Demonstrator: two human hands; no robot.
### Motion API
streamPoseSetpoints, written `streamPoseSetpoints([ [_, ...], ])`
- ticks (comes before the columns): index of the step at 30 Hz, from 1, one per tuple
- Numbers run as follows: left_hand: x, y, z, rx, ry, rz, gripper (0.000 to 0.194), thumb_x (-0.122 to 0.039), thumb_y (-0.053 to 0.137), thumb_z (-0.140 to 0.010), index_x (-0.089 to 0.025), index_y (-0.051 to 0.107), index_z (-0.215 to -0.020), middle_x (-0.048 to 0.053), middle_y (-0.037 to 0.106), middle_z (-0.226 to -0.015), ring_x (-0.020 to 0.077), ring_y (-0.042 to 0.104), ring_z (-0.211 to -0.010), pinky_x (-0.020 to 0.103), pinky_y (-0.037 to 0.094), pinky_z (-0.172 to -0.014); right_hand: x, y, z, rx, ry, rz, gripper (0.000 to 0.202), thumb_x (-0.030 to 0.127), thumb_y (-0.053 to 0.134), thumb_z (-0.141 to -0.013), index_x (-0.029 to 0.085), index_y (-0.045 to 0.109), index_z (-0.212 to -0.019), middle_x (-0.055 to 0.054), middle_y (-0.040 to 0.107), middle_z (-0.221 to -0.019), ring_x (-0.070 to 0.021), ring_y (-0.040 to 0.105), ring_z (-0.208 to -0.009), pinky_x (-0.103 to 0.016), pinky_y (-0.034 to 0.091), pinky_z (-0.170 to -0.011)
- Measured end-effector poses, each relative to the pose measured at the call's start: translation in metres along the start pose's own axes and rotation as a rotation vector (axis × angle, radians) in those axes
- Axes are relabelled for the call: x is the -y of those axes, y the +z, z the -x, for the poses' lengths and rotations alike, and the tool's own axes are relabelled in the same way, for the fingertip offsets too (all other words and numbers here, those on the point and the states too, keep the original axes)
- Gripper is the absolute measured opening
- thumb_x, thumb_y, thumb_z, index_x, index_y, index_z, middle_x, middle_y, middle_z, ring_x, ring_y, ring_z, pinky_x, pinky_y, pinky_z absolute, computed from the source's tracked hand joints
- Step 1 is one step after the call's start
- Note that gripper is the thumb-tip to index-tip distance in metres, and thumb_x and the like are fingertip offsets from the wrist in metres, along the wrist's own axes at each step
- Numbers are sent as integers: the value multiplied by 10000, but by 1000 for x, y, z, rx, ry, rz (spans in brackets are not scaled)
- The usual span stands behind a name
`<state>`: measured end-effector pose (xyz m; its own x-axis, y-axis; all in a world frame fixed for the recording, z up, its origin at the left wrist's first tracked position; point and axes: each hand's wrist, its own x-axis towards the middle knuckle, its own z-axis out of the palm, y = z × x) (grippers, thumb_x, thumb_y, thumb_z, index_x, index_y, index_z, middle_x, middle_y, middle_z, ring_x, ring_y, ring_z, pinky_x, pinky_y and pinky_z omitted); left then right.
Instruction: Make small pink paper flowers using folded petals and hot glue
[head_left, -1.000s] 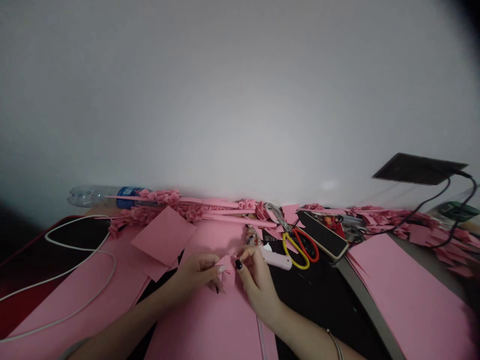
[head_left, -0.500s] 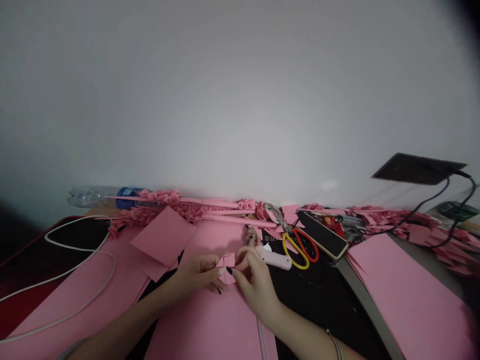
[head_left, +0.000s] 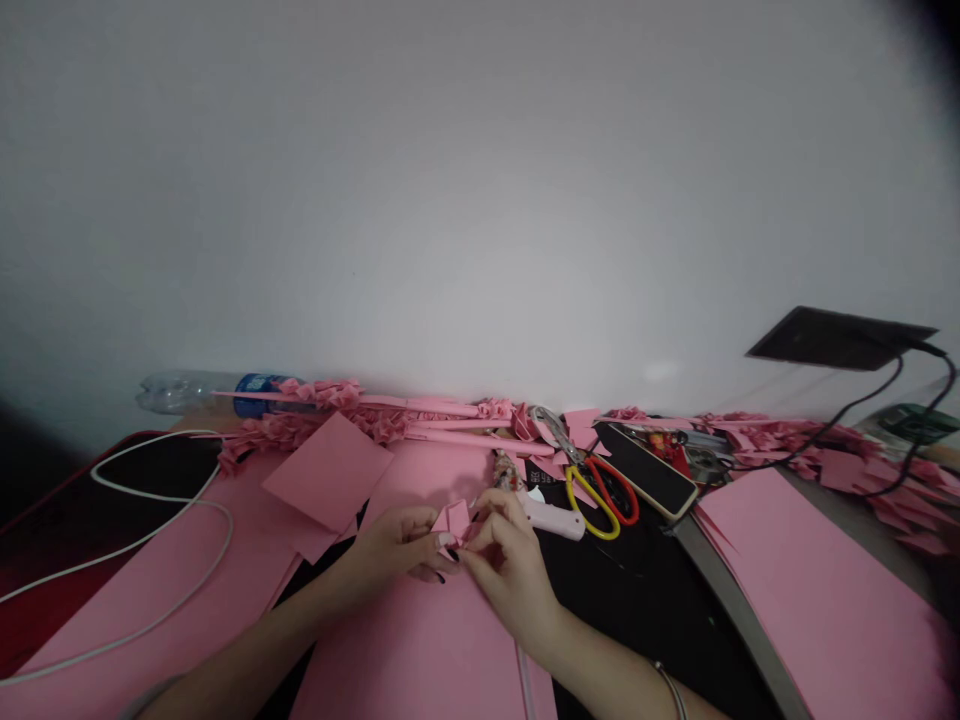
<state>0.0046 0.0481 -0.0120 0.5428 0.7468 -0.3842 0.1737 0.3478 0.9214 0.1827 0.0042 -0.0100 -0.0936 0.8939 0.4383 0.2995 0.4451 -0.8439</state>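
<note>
A small piece of folded pink paper (head_left: 453, 520) is pinched between both hands, above a large pink sheet (head_left: 420, 650). My left hand (head_left: 409, 545) grips its left and lower side, thumb on top and fingers beneath. My right hand (head_left: 510, 560) closes thumb and fingertips on its right edge. Part of the paper is hidden by the fingertips. Just behind my right hand lies a pale pink glue gun (head_left: 555, 517), partly covered by the hand.
Scissors (head_left: 600, 495) with yellow and red handles lie beside a phone (head_left: 649, 470). Pink paper flowers (head_left: 300, 430), a plastic bottle (head_left: 187, 392) and paper squares (head_left: 330, 472) line the wall. A white cable (head_left: 161, 497) crosses the left; stacked pink sheets (head_left: 817, 590) lie right.
The fold in the small paper now stands up more and looks more bunched. My right fingertips have shifted slightly downward along its edge; my left hand keeps its hold.
</note>
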Motion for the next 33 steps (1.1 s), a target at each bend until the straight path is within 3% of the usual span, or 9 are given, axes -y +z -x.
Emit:
streamPoseSetpoints([
  [14,-1,-1,0,-3,0,6,443,-551,761,-646,-162,654,-829,27,731,-757,214,706,-784,296,558,-683,-3,0,1,54,13,50,195,39,665,-759,200,576,-693,-64,554,-994,-221,565,-925,-334,471,-772],
  [33,-2,-1,1,-2,34,-8,303,-441,748,-693,-164,672,-791,-2,711,-703,189,679,-703,282,555,-669,-4,1,0,93,15,30,201,10,676,-737,196,600,-715,-67,542,-1015,-228,562,-983,-343,466,-827],
])
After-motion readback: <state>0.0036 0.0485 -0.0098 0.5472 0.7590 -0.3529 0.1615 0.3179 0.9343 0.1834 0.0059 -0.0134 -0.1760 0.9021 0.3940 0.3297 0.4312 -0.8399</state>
